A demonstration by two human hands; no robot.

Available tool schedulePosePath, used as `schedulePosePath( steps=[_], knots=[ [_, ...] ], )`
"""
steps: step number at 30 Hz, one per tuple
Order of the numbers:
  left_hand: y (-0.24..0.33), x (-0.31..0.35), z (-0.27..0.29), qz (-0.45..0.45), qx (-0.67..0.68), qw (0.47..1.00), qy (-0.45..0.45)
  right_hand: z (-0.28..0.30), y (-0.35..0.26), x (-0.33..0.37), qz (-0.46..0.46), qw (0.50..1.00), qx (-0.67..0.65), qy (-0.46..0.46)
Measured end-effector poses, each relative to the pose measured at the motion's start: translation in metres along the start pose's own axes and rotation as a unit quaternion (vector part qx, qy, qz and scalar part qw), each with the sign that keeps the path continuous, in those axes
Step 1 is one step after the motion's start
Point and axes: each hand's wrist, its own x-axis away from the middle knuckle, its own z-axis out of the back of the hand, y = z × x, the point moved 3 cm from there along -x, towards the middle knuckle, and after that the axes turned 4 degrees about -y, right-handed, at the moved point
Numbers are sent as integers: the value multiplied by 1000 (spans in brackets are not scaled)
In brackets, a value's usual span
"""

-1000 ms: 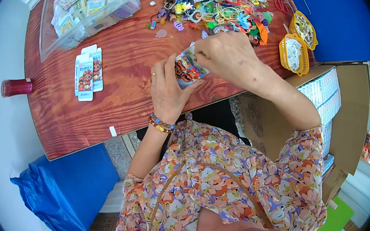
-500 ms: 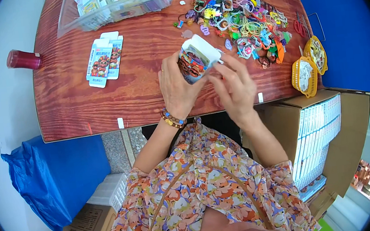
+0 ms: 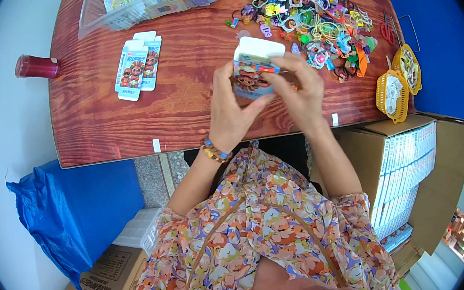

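Over the near part of the wooden table (image 3: 183, 122), a small printed box (image 3: 253, 79) is being held between two hands, its white flap (image 3: 259, 45) standing open at the top and a greenish strip showing just below it. With the box taken as the centre of the dial, the left hand (image 3: 227, 108) is reaching in from about 7 o'clock; the box's left side is being gripped by its fingers, and its thumb is being laid along the lower front. From about 4 o'clock the right hand (image 3: 305, 93) is being kept bent at the right side, thumb and fingertips against or just beside the printed face; whether anything is being pinched there cannot be told. Toward 9 o'clock, flattened boxes (image 3: 131, 73) are lying overlapped, well apart from both hands. At 10 o'clock a clear bin (image 3: 96, 18) is being filled out by cards (image 3: 181, 3). Around 2 o'clock colourful trinkets (image 3: 321, 26) are lying heaped, and between 3 and 4 o'clock two yellow baskets (image 3: 383, 102) are sitting side by side.
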Motion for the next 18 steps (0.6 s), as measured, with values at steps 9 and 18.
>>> schedulePosePath(
  steps=[9,18],
  knots=[
    [7,6,23,-30,178,976,-125,22,4,-8,-65,956,-244,-150],
    [9,11,20,57,284,952,-103,19,-11,-7,-106,960,-183,-183]
  ],
)
